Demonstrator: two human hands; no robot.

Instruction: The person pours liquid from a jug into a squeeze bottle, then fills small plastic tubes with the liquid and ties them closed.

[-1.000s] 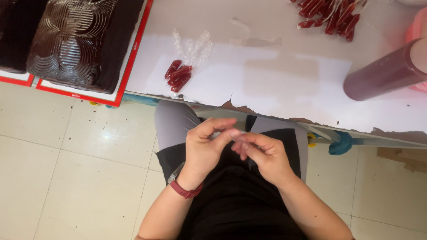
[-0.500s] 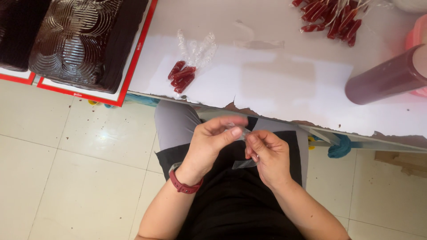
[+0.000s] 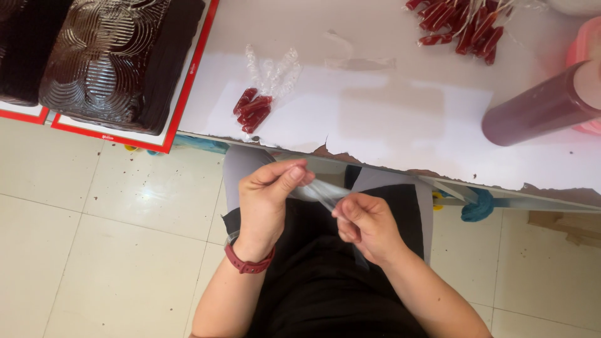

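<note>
Pale floor tiles [image 3: 81, 263] fill the lower part of my view, with a black apron [image 3: 325, 288] across the lap nearest to me. Just above it I see both hands meet over a clear plastic strip [image 3: 322, 193]. My left hand [image 3: 266, 200], with a red band [image 3: 249, 263] on its wrist, has thumb and forefinger pinched shut on one end of the strip, the other fingers curled loosely. My right hand [image 3: 369, 225] pinches the other end between thumb and fingertips, the rest of the hand half closed. The strip runs taut between them, held above the lap and just short of the table edge, touching nothing else that I can make out.

Beyond the hands lies the white table [image 3: 388, 112], its near edge chipped. On it, a small bunch of red filled tubes [image 3: 252, 109] lies near the edge with clear twisted wrappers [image 3: 272, 66] just behind. Farther right, a dark red bottle [image 3: 541, 106] lies tilted, and a bigger heap of red tubes [image 3: 463, 25] sits at the far side. At far left, a chocolate cake [image 3: 116, 56] rests on a red-rimmed board [image 3: 181, 119].
</note>
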